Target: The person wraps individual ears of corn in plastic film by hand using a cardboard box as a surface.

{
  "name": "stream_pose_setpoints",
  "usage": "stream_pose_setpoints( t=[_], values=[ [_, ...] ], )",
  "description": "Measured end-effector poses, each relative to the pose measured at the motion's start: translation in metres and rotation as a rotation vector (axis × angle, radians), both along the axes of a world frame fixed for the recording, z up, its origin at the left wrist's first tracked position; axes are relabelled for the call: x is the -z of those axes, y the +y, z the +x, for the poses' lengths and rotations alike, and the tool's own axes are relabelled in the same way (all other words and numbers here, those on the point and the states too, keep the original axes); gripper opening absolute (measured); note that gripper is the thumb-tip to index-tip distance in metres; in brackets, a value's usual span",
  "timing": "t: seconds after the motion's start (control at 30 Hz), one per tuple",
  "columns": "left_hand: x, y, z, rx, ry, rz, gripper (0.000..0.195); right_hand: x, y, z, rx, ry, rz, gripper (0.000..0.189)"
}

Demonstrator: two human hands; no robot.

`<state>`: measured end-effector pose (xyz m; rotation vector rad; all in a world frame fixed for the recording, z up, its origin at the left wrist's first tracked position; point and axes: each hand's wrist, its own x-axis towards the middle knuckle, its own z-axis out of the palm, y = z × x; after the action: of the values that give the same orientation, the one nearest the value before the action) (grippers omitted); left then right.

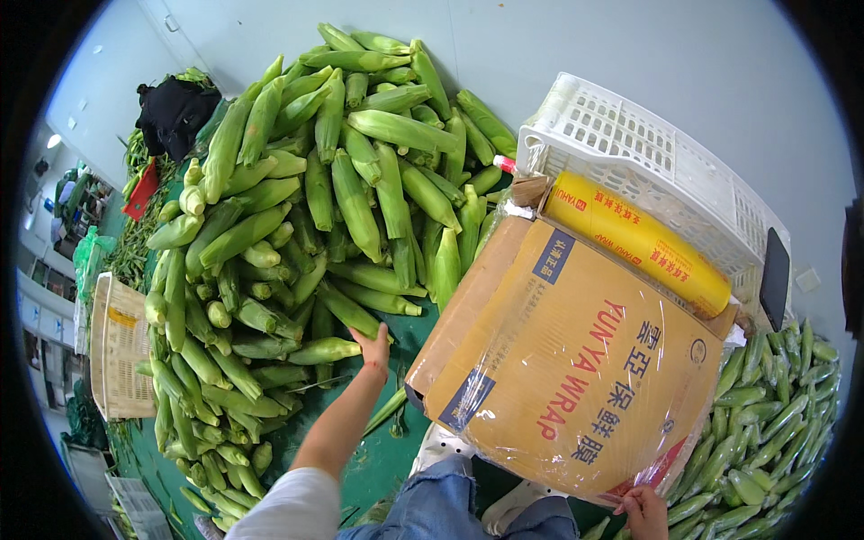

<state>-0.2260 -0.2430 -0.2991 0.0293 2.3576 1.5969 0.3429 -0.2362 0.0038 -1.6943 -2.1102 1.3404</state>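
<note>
My left hand (374,347) grips the lower end of an unhusked ear of corn (347,309) at the right edge of a large corn pile (270,270). Another ear (325,351) lies just left of the wrist. My right hand (644,509) is at the near right corner of a cardboard box (574,364), its fingers bent against the corner. Clear film covers the top of the box, and how firmly the fingers hold there cannot be made out. A yellow roll of cling film (634,239) rests along the box's far side.
Behind the box stands a white plastic crate (621,128) with a dark phone-like slab (775,280) at its right end. Several film-wrapped ears (763,432) are heaped to the right. A beige crate (121,351) and red scoop (142,190) are at left, on green floor (358,466).
</note>
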Motion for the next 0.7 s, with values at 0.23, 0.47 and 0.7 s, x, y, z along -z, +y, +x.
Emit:
stream_pose_setpoints(
  t=[0.23,0.47,0.7],
  values=[
    [-0.029,0.008,-0.031,-0.171,-0.530,0.638,0.045,0.003,-0.006,-0.006,0.014,0.059,-0.013,0.018],
    [-0.237,-0.055,0.065,0.590,-0.360,0.620,0.048,-0.002,-0.014,-0.009,0.263,0.048,-0.116,0.012],
    [-0.324,0.033,0.189,1.875,1.070,0.286,0.068,-0.004,-0.029,-0.026,0.125,-0.287,0.257,0.009]
  ],
)
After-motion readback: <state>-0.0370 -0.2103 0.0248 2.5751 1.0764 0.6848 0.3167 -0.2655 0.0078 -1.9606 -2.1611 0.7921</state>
